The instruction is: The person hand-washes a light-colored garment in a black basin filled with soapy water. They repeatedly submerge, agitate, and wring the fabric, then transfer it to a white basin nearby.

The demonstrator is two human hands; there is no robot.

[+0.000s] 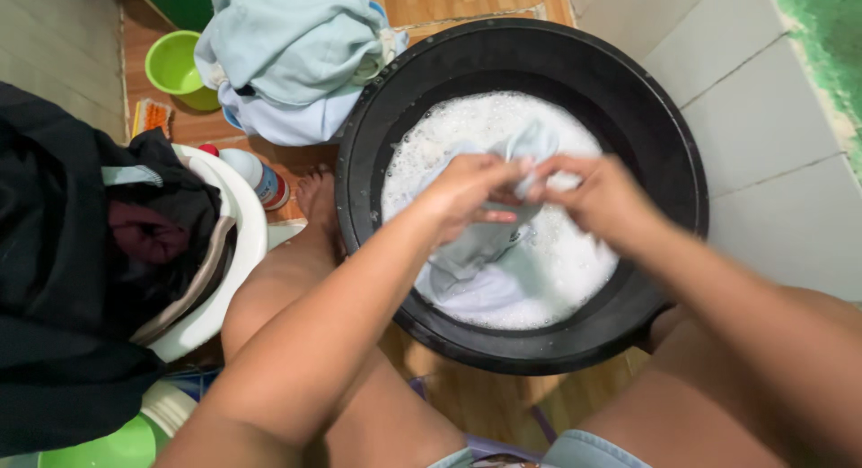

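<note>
Tiled floor [772, 136] hems in a round black plastic basin [664, 136] of white suds, where left hand [467, 192] and right hand [603, 199], each grip closed tight, pinch a wet pale-blue cloth [476, 253] above the foam, heaped laundry [287, 55] crowding beyond the basin's far-left rim.

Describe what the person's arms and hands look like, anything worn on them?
Both arms are bare from the bottom edge of the view down to the fingers: no sleeves, gloves or watch show. The left hand and right hand carry no visible rings or bracelets, though motion blur hides fine detail. Both forearms are broad.
</note>
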